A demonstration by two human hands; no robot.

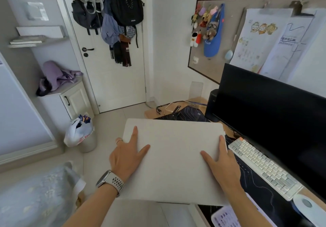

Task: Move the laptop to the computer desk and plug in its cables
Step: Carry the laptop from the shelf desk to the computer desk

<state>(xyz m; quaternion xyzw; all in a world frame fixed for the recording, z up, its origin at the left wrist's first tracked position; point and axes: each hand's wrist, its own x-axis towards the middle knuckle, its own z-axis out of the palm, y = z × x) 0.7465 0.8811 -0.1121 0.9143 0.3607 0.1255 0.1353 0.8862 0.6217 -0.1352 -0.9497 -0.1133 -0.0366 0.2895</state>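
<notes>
Two hands are carrying the closed pale laptop (173, 158) flat in the air, its right part hanging over the front of the computer desk (151, 113) and its left part hanging over the light floor (112, 120). Taking the laptop as the landmark: its far edge is lying just short of a dark patterned mat (191, 114) and a loose black cable (159, 109) on the desk's far corner, and that corner beyond the edge is showing bare wood. Its right edge is sitting near a white keyboard (262, 166), with a big dark monitor (271, 113) standing just past the keys. To its left, open floor is running toward a white door (112, 78), with a bin lined with a plastic bag (80, 135) standing well apart on that side. The left hand (127, 156), wearing a ring and a wristwatch (111, 181), is gripping the left edge, thumb and forefinger spread apart on the lid while the other fingers are curling out of sight under the edge. The right hand (223, 163) is gripping the right edge, thumb and a finger lying straight on the lid; whether its other fingers are wrapping underneath I cannot tell.
</notes>
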